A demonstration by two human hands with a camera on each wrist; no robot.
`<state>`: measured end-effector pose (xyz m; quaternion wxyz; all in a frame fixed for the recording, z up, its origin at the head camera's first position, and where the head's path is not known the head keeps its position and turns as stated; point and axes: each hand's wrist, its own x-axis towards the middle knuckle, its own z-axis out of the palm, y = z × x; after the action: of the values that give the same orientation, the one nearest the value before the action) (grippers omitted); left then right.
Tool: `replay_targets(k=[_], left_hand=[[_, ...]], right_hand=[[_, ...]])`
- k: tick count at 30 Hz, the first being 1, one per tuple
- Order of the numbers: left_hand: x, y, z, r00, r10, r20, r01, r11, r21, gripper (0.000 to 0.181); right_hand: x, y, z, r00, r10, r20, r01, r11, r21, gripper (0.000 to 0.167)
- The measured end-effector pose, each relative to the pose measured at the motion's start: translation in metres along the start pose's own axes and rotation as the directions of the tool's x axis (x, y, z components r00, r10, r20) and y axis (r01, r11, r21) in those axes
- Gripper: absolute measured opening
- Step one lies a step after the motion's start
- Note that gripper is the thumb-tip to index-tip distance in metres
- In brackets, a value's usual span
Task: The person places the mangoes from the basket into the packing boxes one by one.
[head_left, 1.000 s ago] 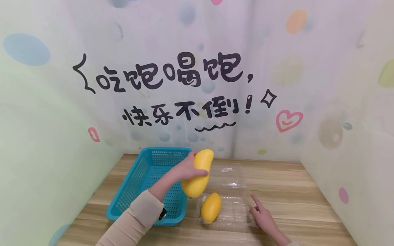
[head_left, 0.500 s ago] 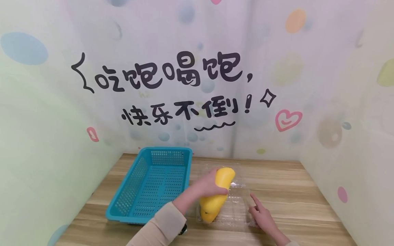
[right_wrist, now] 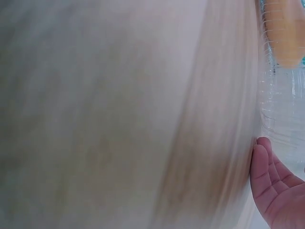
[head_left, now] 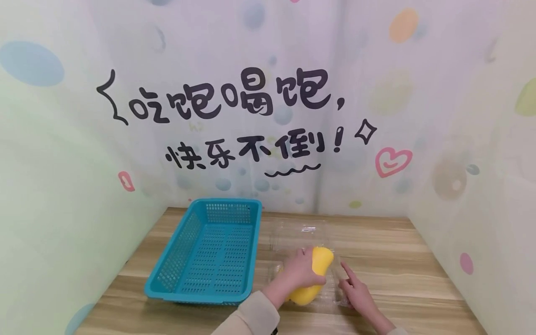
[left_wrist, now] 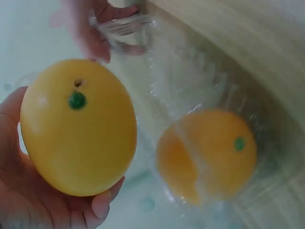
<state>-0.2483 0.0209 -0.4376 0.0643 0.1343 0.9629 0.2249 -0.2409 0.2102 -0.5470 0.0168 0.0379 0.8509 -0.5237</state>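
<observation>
My left hand (head_left: 298, 273) grips a yellow mango (head_left: 322, 261), thumb and fingers spread round its sides, low over the clear plastic box (head_left: 298, 235). In the left wrist view the mango (left_wrist: 78, 138) shows a stem scar and a small green sticker on its end. A second mango (left_wrist: 224, 143) lies inside the box, seen through its clear wall; in the head view my left hand mostly hides it. At the box's right side, my right hand (head_left: 359, 295) pinches the plastic edge, index finger extended along it. Its fingers (right_wrist: 264, 167) touch the box's side in the right wrist view.
A blue-green perforated basket (head_left: 217, 260) stands on the wooden table (head_left: 385, 260) left of the box, with nothing in it. The box's lid lies folded back toward the rear. A patterned wall with black lettering (head_left: 251, 149) closes off the back.
My left hand has carried the mango from the basket's right rim, rightward and down, over the box beside the second mango. My right hand has stayed at the box's edge.
</observation>
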Motion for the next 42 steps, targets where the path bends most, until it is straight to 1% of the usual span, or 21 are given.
replay_targets(k=[2,4,5,9,14,19,25,29,32,39,42], left_hand=[[0.003,0.001,0.008,1.000,0.002,-0.015,-0.001,0.998,0.058,0.085],[0.005,0.004,0.014,0.999,0.013,-0.041,-0.008,0.992,0.130,0.085],[0.006,0.005,0.016,0.999,0.016,-0.052,-0.008,0.988,0.152,0.085],[0.011,0.011,0.021,0.997,0.025,-0.074,-0.009,0.978,0.209,0.083],[0.014,0.012,0.027,0.998,0.018,-0.058,-0.002,0.964,0.267,0.081],[0.018,0.010,0.032,0.999,0.008,-0.037,0.003,0.953,0.301,0.080],[0.018,0.007,0.038,1.000,0.018,-0.014,-0.013,0.948,0.319,0.079],[0.019,0.006,0.043,0.999,0.036,-0.017,-0.028,0.934,0.355,0.078],[0.020,0.006,0.047,0.999,0.038,-0.019,-0.028,0.930,0.366,0.078],[0.024,0.006,0.052,0.999,0.024,-0.023,-0.014,0.936,0.353,0.081],[0.025,0.005,0.054,0.999,0.025,-0.030,-0.012,0.930,0.368,0.081]], right_hand=[[0.000,0.000,0.000,1.000,-0.004,-0.001,0.004,1.000,0.000,0.052],[0.000,0.000,0.000,1.000,-0.010,0.000,0.010,1.000,0.002,0.052],[0.000,0.000,0.000,1.000,-0.013,-0.002,0.013,1.000,0.003,0.051],[0.001,0.002,0.000,1.000,-0.017,-0.015,0.017,1.000,-0.004,0.050],[0.001,0.001,0.000,1.000,-0.022,-0.018,0.021,1.000,-0.018,0.050],[-0.001,0.001,0.000,1.000,-0.023,-0.015,0.023,1.000,-0.005,0.050],[-0.002,0.001,0.002,0.999,-0.027,-0.017,0.027,1.000,-0.002,0.043],[-0.002,0.001,0.003,0.999,-0.023,-0.022,0.023,1.000,-0.006,0.041],[-0.002,0.002,0.003,1.000,-0.017,-0.020,0.017,1.000,-0.001,0.040],[-0.002,0.002,0.002,1.000,-0.022,-0.018,0.022,1.000,0.011,0.041],[-0.001,0.003,0.002,1.000,-0.020,-0.018,0.021,1.000,0.006,0.042]])
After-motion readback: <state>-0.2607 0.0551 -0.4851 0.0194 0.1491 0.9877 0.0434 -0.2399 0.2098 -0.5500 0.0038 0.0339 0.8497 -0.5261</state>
